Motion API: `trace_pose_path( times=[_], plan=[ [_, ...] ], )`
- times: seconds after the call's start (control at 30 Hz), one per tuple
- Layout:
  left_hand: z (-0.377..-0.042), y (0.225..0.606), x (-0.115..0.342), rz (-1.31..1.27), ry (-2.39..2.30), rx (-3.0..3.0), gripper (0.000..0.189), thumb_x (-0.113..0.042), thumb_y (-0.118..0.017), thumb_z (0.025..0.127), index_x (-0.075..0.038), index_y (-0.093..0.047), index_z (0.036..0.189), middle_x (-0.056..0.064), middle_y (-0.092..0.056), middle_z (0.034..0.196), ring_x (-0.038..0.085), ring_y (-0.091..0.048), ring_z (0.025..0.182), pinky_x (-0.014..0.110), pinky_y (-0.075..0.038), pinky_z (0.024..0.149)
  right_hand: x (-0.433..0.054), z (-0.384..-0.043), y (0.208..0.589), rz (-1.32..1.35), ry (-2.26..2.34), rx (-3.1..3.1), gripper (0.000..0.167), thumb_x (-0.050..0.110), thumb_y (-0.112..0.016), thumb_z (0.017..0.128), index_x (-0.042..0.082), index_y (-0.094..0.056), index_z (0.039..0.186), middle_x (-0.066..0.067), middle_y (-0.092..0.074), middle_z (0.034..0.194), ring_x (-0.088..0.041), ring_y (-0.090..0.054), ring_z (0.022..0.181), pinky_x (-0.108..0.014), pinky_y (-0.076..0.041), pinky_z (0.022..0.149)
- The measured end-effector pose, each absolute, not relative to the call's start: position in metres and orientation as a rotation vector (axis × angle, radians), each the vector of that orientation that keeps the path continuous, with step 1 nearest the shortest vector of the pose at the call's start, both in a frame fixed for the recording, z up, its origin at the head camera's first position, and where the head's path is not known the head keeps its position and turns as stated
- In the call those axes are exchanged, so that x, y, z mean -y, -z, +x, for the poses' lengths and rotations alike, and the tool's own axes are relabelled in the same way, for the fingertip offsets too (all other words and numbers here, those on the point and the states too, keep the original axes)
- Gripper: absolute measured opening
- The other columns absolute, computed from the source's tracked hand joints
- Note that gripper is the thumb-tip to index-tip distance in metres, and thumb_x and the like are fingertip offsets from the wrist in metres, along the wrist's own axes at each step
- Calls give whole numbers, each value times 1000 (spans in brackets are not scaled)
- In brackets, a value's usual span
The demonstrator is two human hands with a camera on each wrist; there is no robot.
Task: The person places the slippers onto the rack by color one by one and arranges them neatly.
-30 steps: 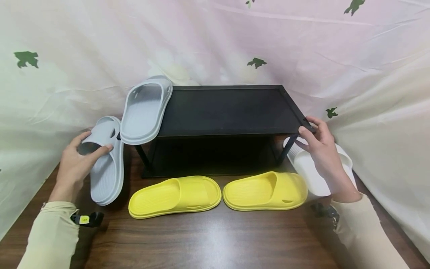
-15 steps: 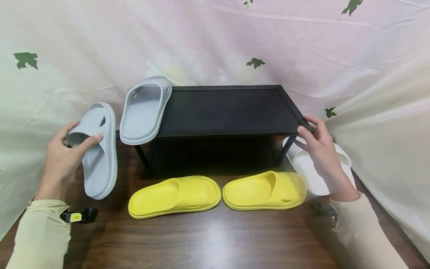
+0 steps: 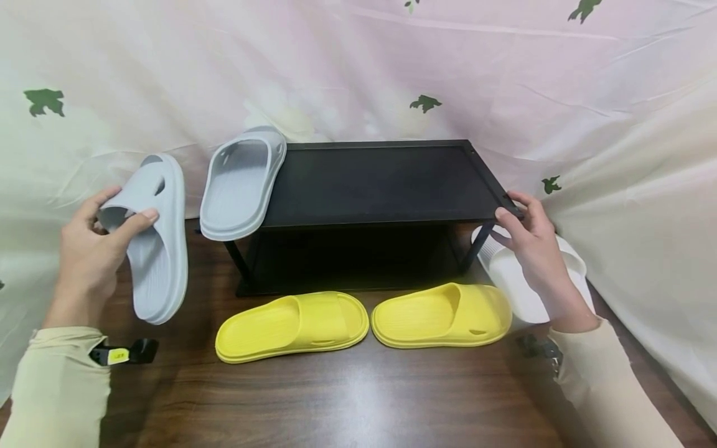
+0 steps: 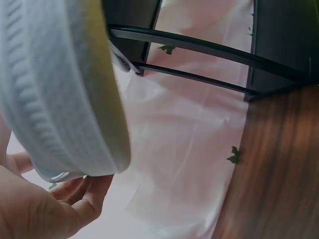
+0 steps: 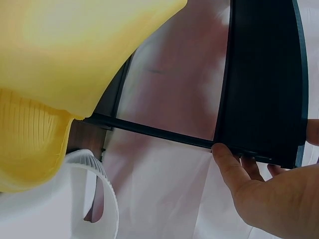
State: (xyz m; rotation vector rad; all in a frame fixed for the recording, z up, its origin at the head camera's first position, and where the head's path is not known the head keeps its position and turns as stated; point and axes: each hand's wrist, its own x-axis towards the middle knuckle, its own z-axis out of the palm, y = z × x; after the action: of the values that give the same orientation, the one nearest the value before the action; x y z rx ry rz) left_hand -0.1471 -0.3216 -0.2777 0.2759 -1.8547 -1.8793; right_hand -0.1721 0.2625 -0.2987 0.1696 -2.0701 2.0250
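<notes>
Lifted off the table at the left, a grey slipper (image 3: pixel 162 242) is gripped by my left hand (image 3: pixel 89 249), thumb over the strap's edge and fingers on its outer side. In the left wrist view its sole side (image 4: pixel 65 89) fills the upper left, above the fingers. Its twin, another grey slipper (image 3: pixel 238 186), lies on the left end of the black rack's top shelf (image 3: pixel 381 183). My right hand (image 3: pixel 534 255) holds the rack's front right corner, thumb on top. The right wrist view shows fingers (image 5: pixel 232 167) at the shelf's end (image 5: pixel 264 84).
Two yellow slippers, one left (image 3: pixel 263 333) and one right (image 3: pixel 431 317), lie in front of the rack. A white slipper (image 3: pixel 521 286) sits at the right, partly behind the right hand. Printed cloth (image 3: pixel 358 74) hangs behind, above the wooden table (image 3: pixel 336 404).
My left hand has raised the grey slipper from the table and carried it left and up, away from the rack. The right hand stays on the rack corner.
</notes>
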Motion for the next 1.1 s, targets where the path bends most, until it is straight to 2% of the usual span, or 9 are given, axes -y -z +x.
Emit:
trace_pose_path(
  times=[0.2, 0.53, 0.77, 1.1],
  plan=[
    [-146, 270, 320, 174, 1940, 1774, 65, 10, -78, 80, -11, -59, 138, 2, -49, 119, 11, -53, 96, 9, -49, 70, -261, -173, 298, 166, -2020, 2084, 49, 15, -61, 102, 10, -40, 146, -1, -46, 125, -8, -59, 108, -26, -53, 89],
    [-148, 253, 311, 83, 1937, 1750, 58, 10, -80, 80, -12, -65, 131, 5, -50, 123, 15, -54, 95, 14, -53, 62, -258, -171, 298, 165, -2033, 2074, 45, 13, -62, 101, 13, -42, 141, -3, -46, 122, -8, -59, 107, -23, -54, 85],
    [-150, 245, 308, 72, 1944, 1828, 62, 6, -79, 82, -14, -59, 137, 2, -47, 125, 15, -53, 100, 14, -53, 66, -258, -171, 298, 163, -2027, 2081, 46, 14, -62, 101, 13, -41, 142, -2, -46, 123, -9, -58, 108, -26, -53, 90],
    [-153, 233, 301, 48, 1901, 1939, 67, -1, -79, 85, -14, -50, 143, 1, -46, 125, 14, -51, 103, 11, -51, 70, -258, -171, 300, 151, -2006, 2100, 44, 15, -61, 102, 16, -41, 142, 0, -45, 125, -9, -57, 109, -27, -52, 91]
  ],
)
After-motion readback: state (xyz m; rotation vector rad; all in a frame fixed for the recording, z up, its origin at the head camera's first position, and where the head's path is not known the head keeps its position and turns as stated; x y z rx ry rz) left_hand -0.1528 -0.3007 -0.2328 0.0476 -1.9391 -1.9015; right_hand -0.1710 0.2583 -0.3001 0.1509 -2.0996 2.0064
